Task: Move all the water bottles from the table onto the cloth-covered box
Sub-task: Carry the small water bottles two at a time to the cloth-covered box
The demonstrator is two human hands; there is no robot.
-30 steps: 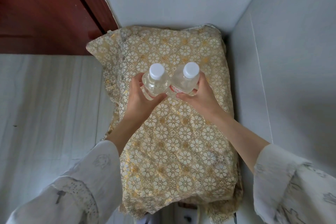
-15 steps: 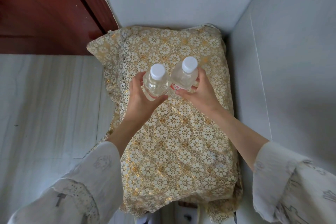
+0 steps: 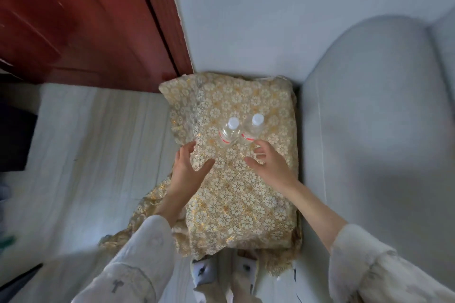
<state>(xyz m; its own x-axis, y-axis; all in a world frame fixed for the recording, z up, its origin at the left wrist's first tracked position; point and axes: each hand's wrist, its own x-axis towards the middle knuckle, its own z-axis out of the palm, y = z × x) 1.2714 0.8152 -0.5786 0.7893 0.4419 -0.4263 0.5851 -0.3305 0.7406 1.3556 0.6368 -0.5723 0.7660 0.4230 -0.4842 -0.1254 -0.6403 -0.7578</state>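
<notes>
Bottles (image 3: 240, 131) upright, touching, on cloth-covered box (image 3: 246, 204), just beyond both grips; left hand (image 3: 188, 167), right hand (image 3: 267, 163) spread wide, empty.

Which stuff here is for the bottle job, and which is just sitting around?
For the job: left bottle; right bottle; cloth-covered box; left hand and right hand, both open.

Just around: sofa; red door; floor.
</notes>
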